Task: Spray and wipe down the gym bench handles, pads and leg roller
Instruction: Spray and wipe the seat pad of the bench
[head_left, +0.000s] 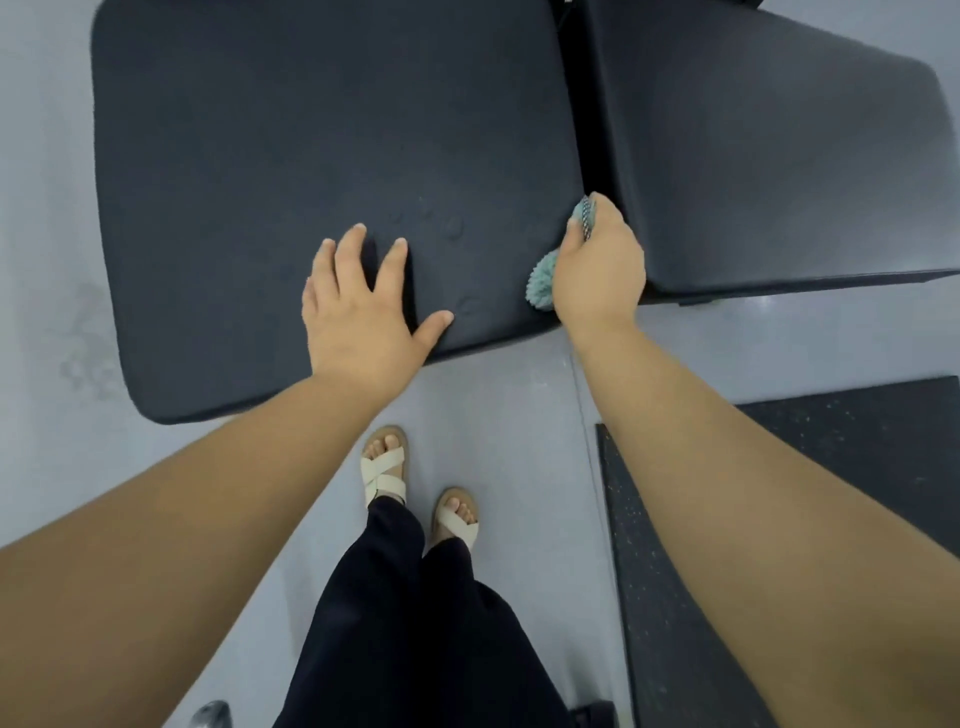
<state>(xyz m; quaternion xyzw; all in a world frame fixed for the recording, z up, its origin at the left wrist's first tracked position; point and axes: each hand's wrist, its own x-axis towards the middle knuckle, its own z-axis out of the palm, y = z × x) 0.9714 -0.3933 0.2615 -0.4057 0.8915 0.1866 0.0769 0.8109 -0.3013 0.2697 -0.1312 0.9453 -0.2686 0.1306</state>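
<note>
Grey gym floor (498, 395) runs under a bench seen from straight above, with a dark speckled mat (779, 519) at the lower right. Two dark pads fill the top of the view: a large pad (311, 156) on the left and a second pad (779, 156) on the right, split by a narrow black gap (589, 130). Faint wet rings and droplets show on the large pad near its front edge. No spray bottle, handles or leg roller are in sight.

Left hand (363, 317) lies flat on the large pad's front edge, fingers spread wide, holding nothing and seemingly bracing. Right hand (597, 265) is closed round a teal cloth (543, 283), bunched so that fluffy ends stick out above and below the fist; it sits at the near end of the gap, touching the pads' edges.

The cloth looks soft, light and limp, so it is best kept balled in the palm and pressed down rather than pinched at a corner. The pads look firm with a slightly textured, vinyl-like skin, probably slick where wet; they should take steady pressure without shifting. Wiping the seam and the wet patch seems the step in hand, with much of the task likely left.
</note>
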